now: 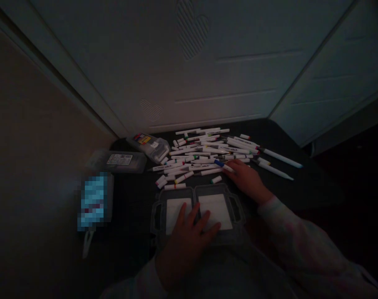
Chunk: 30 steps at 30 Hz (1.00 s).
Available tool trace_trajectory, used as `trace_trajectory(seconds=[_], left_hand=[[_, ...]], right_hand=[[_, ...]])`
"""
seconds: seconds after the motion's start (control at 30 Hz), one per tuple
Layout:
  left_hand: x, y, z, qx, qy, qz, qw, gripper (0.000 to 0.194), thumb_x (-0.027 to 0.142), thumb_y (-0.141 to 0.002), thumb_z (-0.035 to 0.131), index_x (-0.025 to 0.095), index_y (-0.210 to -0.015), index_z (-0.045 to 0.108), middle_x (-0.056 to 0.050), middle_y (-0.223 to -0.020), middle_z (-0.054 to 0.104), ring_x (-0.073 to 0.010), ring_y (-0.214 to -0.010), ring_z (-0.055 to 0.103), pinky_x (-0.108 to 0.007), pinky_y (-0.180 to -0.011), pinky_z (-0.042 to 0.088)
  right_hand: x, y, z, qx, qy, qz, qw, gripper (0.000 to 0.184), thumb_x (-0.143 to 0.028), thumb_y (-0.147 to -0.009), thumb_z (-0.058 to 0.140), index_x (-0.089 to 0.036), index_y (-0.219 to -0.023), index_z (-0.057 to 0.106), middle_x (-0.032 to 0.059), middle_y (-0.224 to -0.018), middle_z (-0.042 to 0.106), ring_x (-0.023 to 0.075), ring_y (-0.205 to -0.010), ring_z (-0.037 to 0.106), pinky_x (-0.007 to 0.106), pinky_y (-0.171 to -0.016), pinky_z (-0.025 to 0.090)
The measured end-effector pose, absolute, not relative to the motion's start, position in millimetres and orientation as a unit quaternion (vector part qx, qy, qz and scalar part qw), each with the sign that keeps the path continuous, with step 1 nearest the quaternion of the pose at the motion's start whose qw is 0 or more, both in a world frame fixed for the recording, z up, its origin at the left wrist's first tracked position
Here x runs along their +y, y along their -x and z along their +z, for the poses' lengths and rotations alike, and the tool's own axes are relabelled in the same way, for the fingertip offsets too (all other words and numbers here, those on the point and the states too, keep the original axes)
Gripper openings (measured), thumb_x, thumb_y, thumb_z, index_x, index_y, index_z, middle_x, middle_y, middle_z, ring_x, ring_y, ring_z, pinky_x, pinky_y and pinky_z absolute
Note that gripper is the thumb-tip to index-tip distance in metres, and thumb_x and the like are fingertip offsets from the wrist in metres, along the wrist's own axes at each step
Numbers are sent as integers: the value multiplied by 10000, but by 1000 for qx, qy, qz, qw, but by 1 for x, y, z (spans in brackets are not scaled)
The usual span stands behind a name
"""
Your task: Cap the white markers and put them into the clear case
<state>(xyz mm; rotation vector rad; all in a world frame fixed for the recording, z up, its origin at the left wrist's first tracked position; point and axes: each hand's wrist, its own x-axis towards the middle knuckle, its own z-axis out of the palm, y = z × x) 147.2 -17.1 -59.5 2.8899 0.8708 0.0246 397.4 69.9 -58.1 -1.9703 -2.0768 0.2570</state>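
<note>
Left hand (190,232) lies splayed across the plastic case (180,193) while the right hand (245,177) seemingly pinches a blue-ended marker (220,164).

I see the left hand (188,234) spread over the transparent plastic case (209,190), while the right hand (247,179) pinches a blue-ended marker (219,163) beside many white markers (209,150) scattered across the dark table (134,197).

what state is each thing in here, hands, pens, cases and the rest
Left hand, fingers spread, resting on white sheets
White sheets, lying flat inside open case
Open case, spread wide
Right hand, holding blue-ended pen
Pens, loosely heaped, some uncapped
Loose cap, off any pen
Two other cases, seemingly shut
Screen, lit, content blurred
</note>
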Motion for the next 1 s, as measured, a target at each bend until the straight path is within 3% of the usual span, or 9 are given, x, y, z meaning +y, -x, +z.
trace_trajectory(seconds=[0.17, 0.53, 0.63, 0.73, 0.87, 1.0], left_hand=[[-19, -148, -58, 289, -956, 4, 56, 511, 227, -878, 413, 350, -1351, 264, -35, -1381, 398, -326, -1288, 287, -615, -986, 266], [-25, -155, -62, 292, -955, 24, 35, 475, 226, -884, 401, 344, -1334, 305, -30, -1343, 448, -320, -1262, 339, -602, -976, 279], [-25, -156, -55, 291, -955, 29, 46, 457, 321, -876, 426, 324, -1323, 331, -38, -1342, 450, -322, -1252, 351, -608, -974, 278], [-27, -145, -40, 305, -948, 59, 64, 563, 462, -808, 503, 301, -1321, 337, -57, -1360, 422, -319, -1270, 318, -591, -993, 273], [-27, -106, -26, 464, -857, 212, 75, 443, 364, -817, 508, 235, -1236, 445, -86, -1248, 513, -252, -1174, 444, -438, -956, 391], [-34, -72, -22, 745, -564, 276, 226, 442, 477, -778, 494, 211, -1131, 507, -75, -1068, 596, -226, -955, 578, -383, -811, 481]], right_hand=[[70, -398, -59, -718, 675, 91, 144, 286, -357, -882, 409, -245, -1054, 609, 39, -1101, 582, 196, -849, 593, 280, -626, 444], [56, -402, -61, -724, 648, 101, 212, 281, -317, -873, 427, -183, -1041, 607, 76, -1108, 577, 213, -952, 572, 332, -803, 462], [50, -403, -60, -714, 652, 99, 237, 283, -324, -871, 431, -175, -1051, 592, 83, -1118, 561, 209, -986, 555, 331, -835, 452], [44, -406, -59, -702, 656, 101, 257, 288, -344, -873, 428, -172, -1047, 581, 91, -1106, 556, 207, -1003, 540, 337, -868, 433], [32, -408, -53, -660, 662, 131, 331, 304, -380, -893, 370, -180, -1013, 565, 95, -1034, 574, 214, -991, 528, 359, -875, 412], [13, -405, -42, -556, 692, 234, 396, 304, -408, -891, 355, -212, -1025, 543, 67, -950, 593, 198, -876, 550, 336, -774, 441]])
